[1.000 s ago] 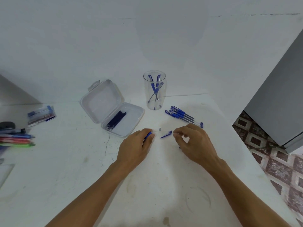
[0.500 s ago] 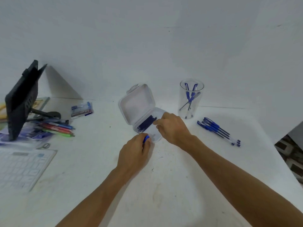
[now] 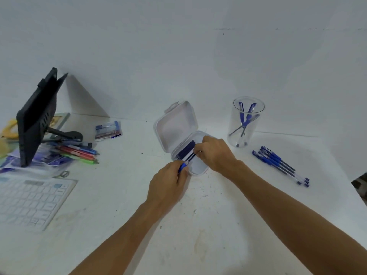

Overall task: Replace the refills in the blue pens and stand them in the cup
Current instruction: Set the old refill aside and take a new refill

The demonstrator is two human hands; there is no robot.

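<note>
Right grip [image 3: 215, 153], moved from the tabletop [image 3: 198, 225], now pinches a refill [image 3: 191, 157] in the open case [image 3: 174, 124] at 12 o'clock; my left grip [image 3: 168, 183] stays clamped on the blue pen barrel [image 3: 182, 167], so insertion should follow.

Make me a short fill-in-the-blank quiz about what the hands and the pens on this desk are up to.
1. The right hand pinches a dark refill inside the white case, whose lid stands ____.
2. The left hand grips a pen barrel with a ____ end.
3. The clear cup stands ____ on the table.
4. The loose blue pens lie to the ____ of the cup.
Missing words: open; blue; upright; right.
</note>
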